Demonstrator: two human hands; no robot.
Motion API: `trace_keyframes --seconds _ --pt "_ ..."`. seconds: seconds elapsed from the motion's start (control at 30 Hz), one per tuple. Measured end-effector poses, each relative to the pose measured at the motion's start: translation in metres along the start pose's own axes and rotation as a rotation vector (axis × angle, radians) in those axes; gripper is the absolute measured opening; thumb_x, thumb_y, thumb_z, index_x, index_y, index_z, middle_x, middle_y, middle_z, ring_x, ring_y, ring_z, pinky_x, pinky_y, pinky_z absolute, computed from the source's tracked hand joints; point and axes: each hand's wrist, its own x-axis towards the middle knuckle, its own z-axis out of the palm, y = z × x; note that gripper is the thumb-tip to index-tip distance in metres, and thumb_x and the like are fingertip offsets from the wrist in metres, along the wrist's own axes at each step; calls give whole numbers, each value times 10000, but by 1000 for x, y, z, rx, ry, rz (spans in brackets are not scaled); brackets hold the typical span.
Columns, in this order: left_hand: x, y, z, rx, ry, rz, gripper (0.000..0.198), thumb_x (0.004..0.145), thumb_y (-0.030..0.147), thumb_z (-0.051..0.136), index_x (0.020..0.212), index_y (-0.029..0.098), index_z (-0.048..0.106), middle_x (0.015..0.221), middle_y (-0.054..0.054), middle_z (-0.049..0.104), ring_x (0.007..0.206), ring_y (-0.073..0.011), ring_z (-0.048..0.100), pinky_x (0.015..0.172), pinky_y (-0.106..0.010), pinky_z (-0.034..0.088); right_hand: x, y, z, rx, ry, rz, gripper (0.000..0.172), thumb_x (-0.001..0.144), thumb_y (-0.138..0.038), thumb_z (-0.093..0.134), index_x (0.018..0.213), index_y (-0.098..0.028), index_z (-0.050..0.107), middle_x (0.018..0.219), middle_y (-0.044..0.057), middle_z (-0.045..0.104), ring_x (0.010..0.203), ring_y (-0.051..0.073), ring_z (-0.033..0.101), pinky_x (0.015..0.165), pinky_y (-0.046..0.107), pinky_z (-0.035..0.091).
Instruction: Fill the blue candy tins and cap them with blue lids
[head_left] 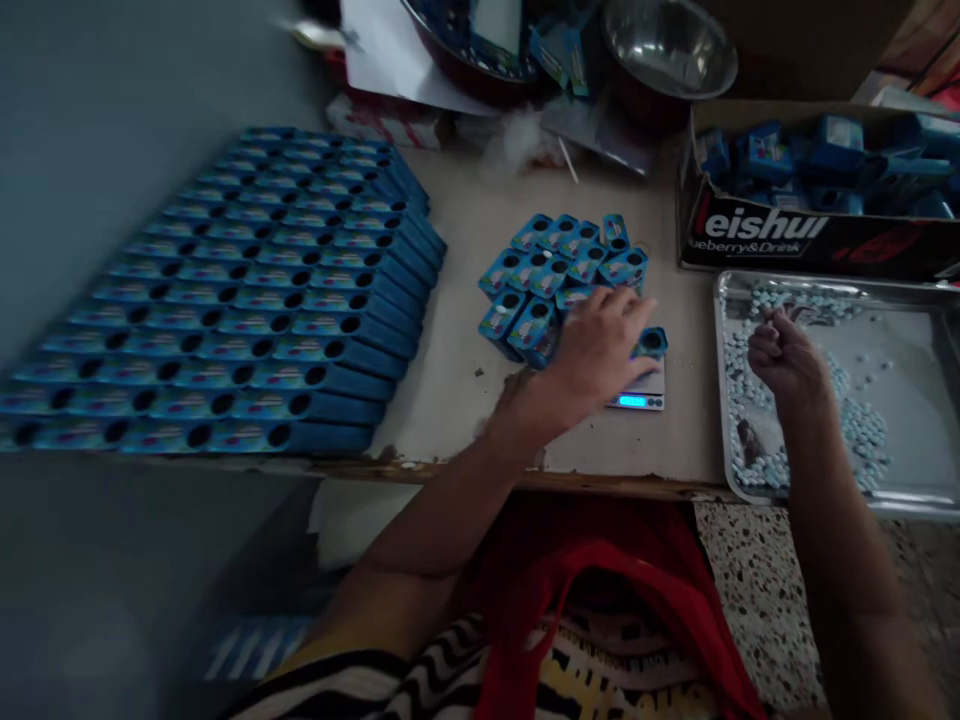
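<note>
My left hand point(604, 338) reaches over a group of small blue cartons point(534, 268) with round holes in their tops, its fingers spread. Close by its thumb, one blue carton point(651, 343) is on a small digital scale point(654, 388) with a lit blue display. Whether the fingertips touch the cartons is not clear. My right hand point(789, 355) is above a metal tray point(930, 400) holding small pale blue and white pellets point(862, 440). Its fingers are pinched together, and what they hold, if anything, is hidden.
Rows of stacked blue cartons point(300, 270) fill the table's left side. An open cardboard box point(810, 235) of similar cartons stands behind the tray. At the back are a steel bowl point(671, 50), a plastic bag point(517, 140) and a dark basin point(450, 60).
</note>
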Motion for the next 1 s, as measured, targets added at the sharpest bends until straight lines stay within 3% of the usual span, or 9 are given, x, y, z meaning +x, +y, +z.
trace_keyframes --seconds 0.13,0.27,0.4,0.53,0.63,0.7,0.83,0.93,1.0 --pt "4 7 9 52 -243 54 840 896 334 888 1604 169 468 1563 -219 600 1418 -384 599 1129 -483 540 6 10 -10 61 -28 44 293 866 -365 888 855 -260 615 594 -93 384 491 89 160 430 218 178" --pt "3 -2 10 30 -241 39 966 875 335 912 1665 154 386 1626 -241 543 1480 -399 562 1171 -506 536 13 19 -5 48 -31 2 309 830 -416 909 861 -253 649 609 -74 416 484 80 251 418 198 207" --pt "-8 -20 3 -65 -183 -16 899 866 318 924 1623 164 464 1580 -207 605 1455 -371 601 1213 -499 514 -5 16 37 -60 -77 -35 376 754 -427 968 911 -210 704 635 -70 459 520 61 332 446 174 266" --pt "-16 -35 1 -171 -133 -59 853 843 302 946 1572 166 523 1520 -191 658 1391 -354 652 1168 -488 543 -20 10 90 -255 -152 -101 446 763 -561 943 870 -183 733 610 -59 484 512 58 326 445 197 186" --pt "-19 -39 4 -218 -71 -69 762 836 278 949 1502 189 588 1468 -172 697 1350 -367 670 1135 -506 560 -27 7 118 -435 -202 -163 477 790 -636 886 824 -179 753 565 -61 468 508 75 333 471 231 229" --pt "-20 -41 8 -240 -38 -75 657 854 278 926 1439 215 634 1418 -144 725 1313 -372 683 1102 -510 573 -29 7 129 -597 -178 -238 473 798 -645 867 790 -181 775 582 -32 532 556 100 416 511 242 297" --pt "-14 -38 18 -266 -34 -93 559 861 318 905 1361 213 679 1333 -135 749 1245 -384 701 1049 -523 588 -27 10 135 -745 -105 -320 460 798 -634 857 734 -186 774 663 8 637 671 142 536 580 255 375" --pt "-6 -21 22 -241 -66 -102 560 858 318 915 1344 167 684 1364 -172 733 1279 -384 688 1088 -524 577 -24 5 126 -586 -70 -250 488 793 -658 856 771 -181 757 561 -52 457 538 96 381 501 249 263" --pt "-1 -7 19 -235 -124 -67 415 918 273 857 1283 151 701 1334 -164 750 1272 -348 701 1087 -488 584 -24 -3 113 -411 -39 -214 482 781 -649 881 821 -186 752 563 -76 371 501 77 292 464 251 186"
